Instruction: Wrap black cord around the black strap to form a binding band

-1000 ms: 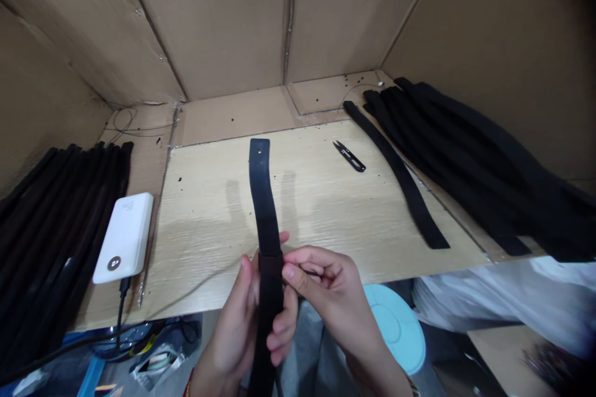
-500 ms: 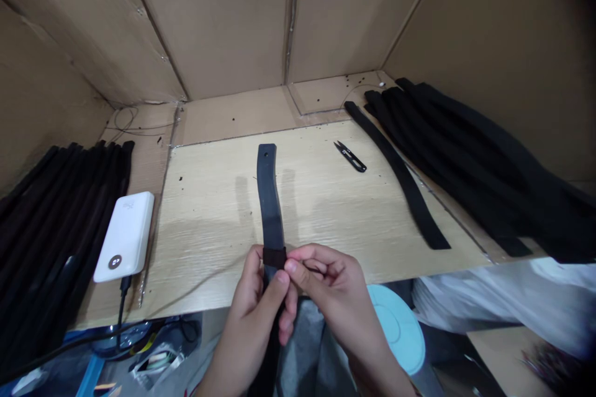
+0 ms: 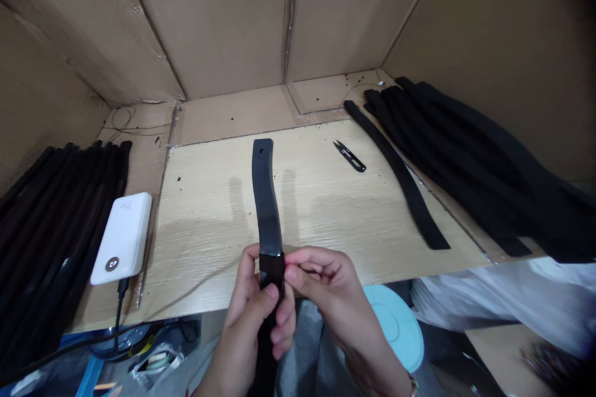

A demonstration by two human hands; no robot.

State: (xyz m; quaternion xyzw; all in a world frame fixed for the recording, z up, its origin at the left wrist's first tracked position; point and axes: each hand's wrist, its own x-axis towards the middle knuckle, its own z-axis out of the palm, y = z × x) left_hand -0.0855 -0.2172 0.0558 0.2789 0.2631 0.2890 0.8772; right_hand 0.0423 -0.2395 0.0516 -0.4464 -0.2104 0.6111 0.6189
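Seeing a pile of black straps (image 3: pixel 56 229) at the far left, then a white power bank (image 3: pixel 121 239) on the worktop (image 3: pixel 209 242), I hold a black strap (image 3: pixel 266 211) in front of me. My left fingers (image 3: pixel 246 267) close around it. My right fingers (image 3: pixel 298 276) pinch its dark loop (image 3: pixel 272 267). Its top end reaches out over the worktop. Further right lie small black snips (image 3: pixel 349 156), one lone strap (image 3: pixel 404 183), and another pile of straps (image 3: pixel 465 161).

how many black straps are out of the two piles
2. One black strap is held between the left hand and right hand, a dark loop around it; the other black strap lies slanted on the wooden board, beside the right pile.
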